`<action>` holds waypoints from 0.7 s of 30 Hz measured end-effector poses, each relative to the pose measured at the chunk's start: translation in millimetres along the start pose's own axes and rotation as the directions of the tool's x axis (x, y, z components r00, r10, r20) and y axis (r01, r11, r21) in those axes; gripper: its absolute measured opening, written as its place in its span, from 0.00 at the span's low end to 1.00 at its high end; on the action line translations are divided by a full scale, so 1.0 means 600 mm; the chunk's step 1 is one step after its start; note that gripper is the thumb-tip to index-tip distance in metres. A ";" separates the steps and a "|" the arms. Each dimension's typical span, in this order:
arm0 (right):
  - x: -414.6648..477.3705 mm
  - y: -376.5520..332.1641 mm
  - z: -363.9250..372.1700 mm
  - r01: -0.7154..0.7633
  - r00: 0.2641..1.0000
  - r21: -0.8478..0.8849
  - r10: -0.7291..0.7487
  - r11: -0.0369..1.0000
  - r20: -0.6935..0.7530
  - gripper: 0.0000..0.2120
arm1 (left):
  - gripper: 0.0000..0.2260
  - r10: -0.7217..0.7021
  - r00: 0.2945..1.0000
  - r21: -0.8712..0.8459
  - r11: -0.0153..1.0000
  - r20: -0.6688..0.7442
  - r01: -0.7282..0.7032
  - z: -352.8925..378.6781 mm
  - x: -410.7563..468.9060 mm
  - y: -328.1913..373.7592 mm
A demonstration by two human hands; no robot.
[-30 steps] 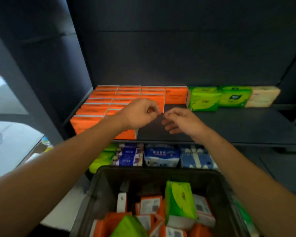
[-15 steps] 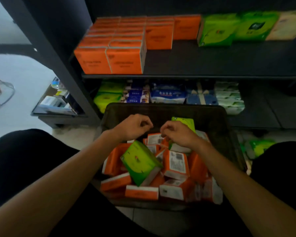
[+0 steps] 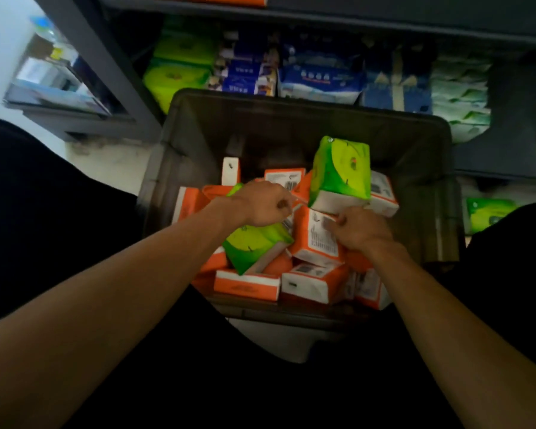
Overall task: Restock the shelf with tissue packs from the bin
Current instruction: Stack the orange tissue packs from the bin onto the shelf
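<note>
Over the dark bin (image 3: 415, 144), low in front of the person, both hands have come down from the shelf, where a second ago they hovered beside the orange rows with nothing in them. The view has tipped from the upper shelf to the heap of packs, so this looks like the start of a fresh pick, not a placement. The left hand (image 3: 257, 205) is curled loosely with fingers drawn together, poised above a green pack (image 3: 254, 246) lying tilted at about 7 o'clock in the bin; whether it has closed on anything I cannot tell. The right hand (image 3: 359, 227) rests its fingertips against the top edge of an orange pack (image 3: 314, 239) near the bin's centre, fingers bent, but a firm grip is not visible. A second green pack (image 3: 342, 171) stands on end at about 1 o'clock, leaning on orange ones. Many packs remain heaped in the bin, so the restocking seems far from finished. The lower shelf (image 3: 514, 162) at 12 o'clock is crowded with blue, green and pale packs.
</note>
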State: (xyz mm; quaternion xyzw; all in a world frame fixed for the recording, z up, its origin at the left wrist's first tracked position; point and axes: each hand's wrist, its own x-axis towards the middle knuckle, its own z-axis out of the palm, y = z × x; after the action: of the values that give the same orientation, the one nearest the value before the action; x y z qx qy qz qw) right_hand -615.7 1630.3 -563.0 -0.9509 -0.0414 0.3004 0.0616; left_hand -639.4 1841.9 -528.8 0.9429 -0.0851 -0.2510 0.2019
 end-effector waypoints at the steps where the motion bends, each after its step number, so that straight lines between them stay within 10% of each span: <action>1: 0.002 0.001 0.008 -0.011 1.000 0.018 0.011 1.000 -0.011 0.27 | 0.11 0.007 1.000 0.068 0.998 0.022 -0.009 0.006 0.005 0.008; 9: 0.020 -0.010 0.030 -0.094 0.994 0.391 0.066 0.916 0.085 0.18 | 0.21 0.007 0.979 0.299 0.952 0.203 -0.069 0.026 0.029 0.048; 16: 0.003 -0.024 0.028 -0.204 0.975 0.786 0.045 0.584 0.219 0.12 | 0.20 -0.144 0.978 -0.183 0.968 0.153 0.171 0.004 0.028 0.040; 21: -0.024 -0.035 -0.014 -0.357 0.919 0.913 -0.103 0.198 0.381 0.15 | 0.22 -0.306 0.951 -0.800 0.563 0.031 0.207 -0.027 0.016 0.044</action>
State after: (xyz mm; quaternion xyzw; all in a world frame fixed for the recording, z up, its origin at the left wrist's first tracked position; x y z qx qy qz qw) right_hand -623.2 1648.4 -545.0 -0.6251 0.2264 0.4312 0.6100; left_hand -624.4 1821.3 -509.1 0.7687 0.1849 -0.2359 0.5650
